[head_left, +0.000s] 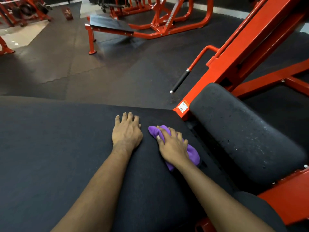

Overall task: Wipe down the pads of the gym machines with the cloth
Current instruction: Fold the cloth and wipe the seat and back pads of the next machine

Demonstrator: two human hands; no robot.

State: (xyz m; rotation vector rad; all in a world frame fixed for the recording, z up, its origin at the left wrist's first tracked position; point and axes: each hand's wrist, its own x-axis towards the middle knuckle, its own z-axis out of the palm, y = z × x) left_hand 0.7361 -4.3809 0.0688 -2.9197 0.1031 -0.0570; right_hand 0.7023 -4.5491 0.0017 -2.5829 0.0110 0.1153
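Pressing a bunched purple cloth point(192, 152) onto the near right part of the large black fabric-covered pad point(58, 148), the right hand point(172, 146) has its fingers curled over it. The left hand point(127, 131) lies flat with fingers spread, just left of the cloth and apart from it. Risk: being bunched, the cloth covers little, so strokes may leave strips unwiped. The speckled black side pad point(242, 131) to the right looks untreated.
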